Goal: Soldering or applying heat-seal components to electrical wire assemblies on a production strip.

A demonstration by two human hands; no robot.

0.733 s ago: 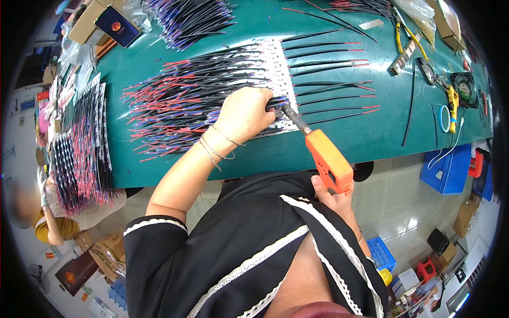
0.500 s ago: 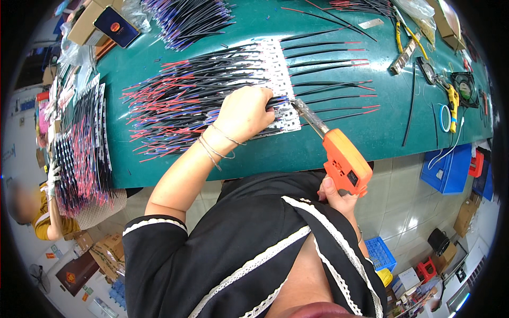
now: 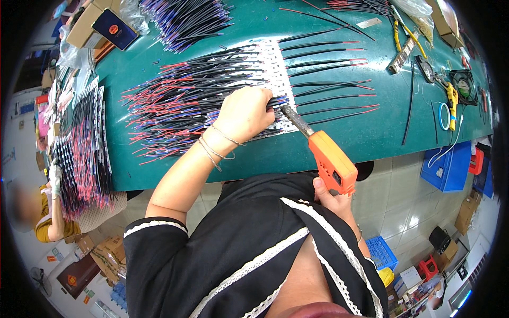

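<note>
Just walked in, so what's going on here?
The person's left hand holds a bunch of thin black wires with blue tips over a white patterned sheet on a green table. The right hand holds an orange boxy tool, its slim metal nozzle close to the wire tips; contact is unclear. To the left, another person's pale-gloved hand is beside black and red wires at the table's edge.

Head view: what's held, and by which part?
Right hand: orange tool, by its rear end, away from the metal barrel. Left hand: bunch of wires, close to their ends.
</note>
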